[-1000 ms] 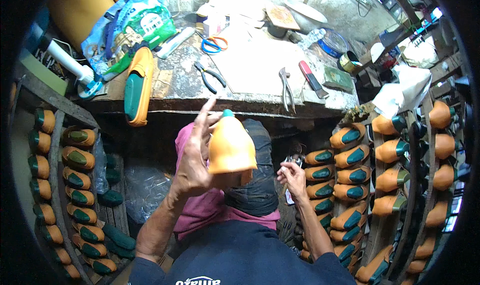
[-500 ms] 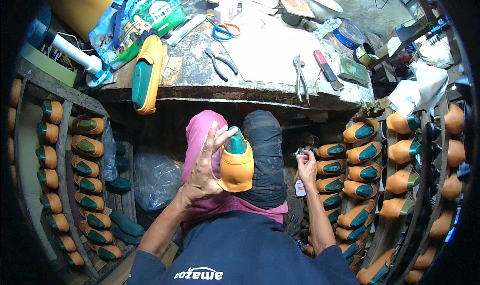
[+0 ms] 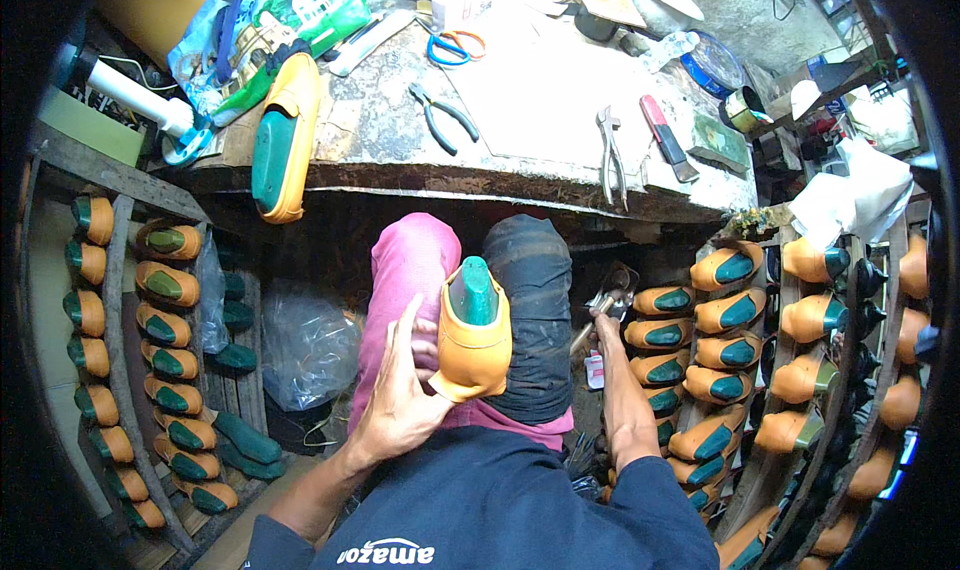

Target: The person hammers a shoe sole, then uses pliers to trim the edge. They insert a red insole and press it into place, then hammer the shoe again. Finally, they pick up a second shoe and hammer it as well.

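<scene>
My left hand (image 3: pixel 405 390) steadies a tan leather loafer (image 3: pixel 474 355) on a green last (image 3: pixel 475 295), above my lap. The thumb presses near the toe, and some fingers lie along the shoe's left side, their tips partly hidden. The loafer's toe points toward me, with the last's heel end away. Down beside my right knee, my right hand (image 3: pixel 606 335) is closed on a tool with a pale, stick-like handle (image 3: pixel 580 341); its exact kind is unclear in the shadow. A shiny metal piece (image 3: pixel 622 280) shows just beyond that hand.
The workbench (image 3: pixel 380 140) ahead carries pincers (image 3: pixel 612 160), pliers (image 3: pixel 443 120), scissors (image 3: pixel 456 47), a red-handled cutter (image 3: pixel 668 138) and another loafer (image 3: pixel 285 140) overhanging the edge. Wooden racks of lasted shoes flank both sides, the right rack (image 3: pixel 785 390) close to my right arm.
My left hand's fingers have come down from the last's top to the shoe's side. My right hand now grips a tool whose pale handle has come into view.
</scene>
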{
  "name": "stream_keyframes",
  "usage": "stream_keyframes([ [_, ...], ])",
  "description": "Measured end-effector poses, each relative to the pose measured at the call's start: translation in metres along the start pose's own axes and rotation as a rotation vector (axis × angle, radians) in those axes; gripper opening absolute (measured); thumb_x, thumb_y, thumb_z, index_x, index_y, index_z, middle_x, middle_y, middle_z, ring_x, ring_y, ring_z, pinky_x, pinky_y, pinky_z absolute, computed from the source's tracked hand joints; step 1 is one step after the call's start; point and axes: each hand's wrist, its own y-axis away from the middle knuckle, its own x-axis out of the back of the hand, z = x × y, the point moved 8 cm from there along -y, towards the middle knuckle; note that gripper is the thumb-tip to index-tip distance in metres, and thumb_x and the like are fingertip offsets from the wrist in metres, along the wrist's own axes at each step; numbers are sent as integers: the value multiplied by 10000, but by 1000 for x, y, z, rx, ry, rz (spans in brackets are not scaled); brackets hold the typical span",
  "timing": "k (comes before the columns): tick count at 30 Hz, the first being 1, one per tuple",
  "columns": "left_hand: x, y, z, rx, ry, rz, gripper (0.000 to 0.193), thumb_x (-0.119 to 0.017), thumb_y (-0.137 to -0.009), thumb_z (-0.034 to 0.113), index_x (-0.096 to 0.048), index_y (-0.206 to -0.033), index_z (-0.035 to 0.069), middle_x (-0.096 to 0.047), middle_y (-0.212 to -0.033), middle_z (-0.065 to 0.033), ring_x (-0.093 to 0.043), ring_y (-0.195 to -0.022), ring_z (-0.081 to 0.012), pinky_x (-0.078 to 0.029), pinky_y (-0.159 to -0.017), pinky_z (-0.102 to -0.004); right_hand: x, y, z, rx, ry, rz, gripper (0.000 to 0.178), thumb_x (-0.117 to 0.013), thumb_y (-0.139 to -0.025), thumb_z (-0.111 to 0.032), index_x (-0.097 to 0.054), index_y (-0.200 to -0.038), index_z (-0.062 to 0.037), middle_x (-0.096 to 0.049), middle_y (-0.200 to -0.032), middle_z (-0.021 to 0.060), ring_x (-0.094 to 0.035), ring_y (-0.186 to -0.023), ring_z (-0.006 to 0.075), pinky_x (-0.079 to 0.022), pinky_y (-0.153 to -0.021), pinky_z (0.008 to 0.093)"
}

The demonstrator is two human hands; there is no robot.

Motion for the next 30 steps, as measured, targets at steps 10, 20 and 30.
stream_keyframes([
  [10,-9,27,25,22,237,-93,1015,-761,-1056,299,-139,-1836,108,-467,-1755,-231,-508,-1602,-378,-500,-1265,-567,40,124,-63,263,-370,79,288,-664,-1109,-279,-588,-952,-50,-511,-658,19,-514,-456,171,-428,-401,368],
  [20,-54,-41,-30,479,1291,-434,853,-397,-1166,736,-502,-1697,76,-659,-1574,-254,-704,-1374,-445,-635,-1054,-702,68,354,-172,482,-661,-461,575,-458,-1236,-556,-644,-1068,-38,-443,-623,-32,-421,-428,92,-352,-407,273],
  [30,-71,-32,-37,495,1194,-318,761,-392,-1186,698,-593,-1548,60,-776,-1253,-266,-810,-1067,-381,-709,-903,-550,20,405,-198,301,-180,-857,523,-522,-1229,-485,-694,-1073,-16,-461,-627,-51,-375,-443,67,-310,-422,259],
])
